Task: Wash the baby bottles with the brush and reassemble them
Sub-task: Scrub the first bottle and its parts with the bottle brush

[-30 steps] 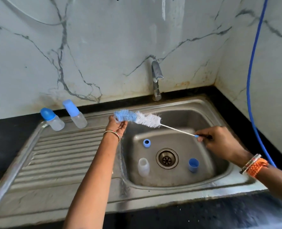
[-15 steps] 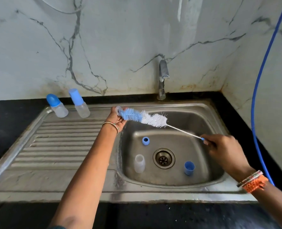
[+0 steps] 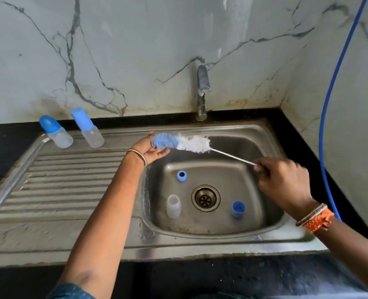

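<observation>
My right hand [image 3: 283, 182] grips the thin white handle of a bottle brush [image 3: 191, 143] with a blue and white bristle head, held level over the sink basin [image 3: 262, 147]. My left hand [image 3: 149, 148] is open, palm up, and its fingers touch the blue tip of the brush. In the basin stand an uncapped clear bottle [image 3: 173, 206], a blue ring collar [image 3: 181, 175] and a blue cap [image 3: 238, 209]. Two assembled bottles with blue caps [image 3: 56, 132] [image 3: 88, 129] stand at the far left of the drainboard.
A steel tap [image 3: 202, 91] rises behind the basin, with the drain [image 3: 205, 198] at the basin's middle. The ribbed drainboard [image 3: 71, 184] spreads left. A blue hose [image 3: 329, 117] hangs along the right wall. Black countertop [image 3: 221, 277] borders the sink.
My left hand's fingers have opened out under the brush tip. The brush and both hands have stayed over the basin's far edge while the camera has shifted.
</observation>
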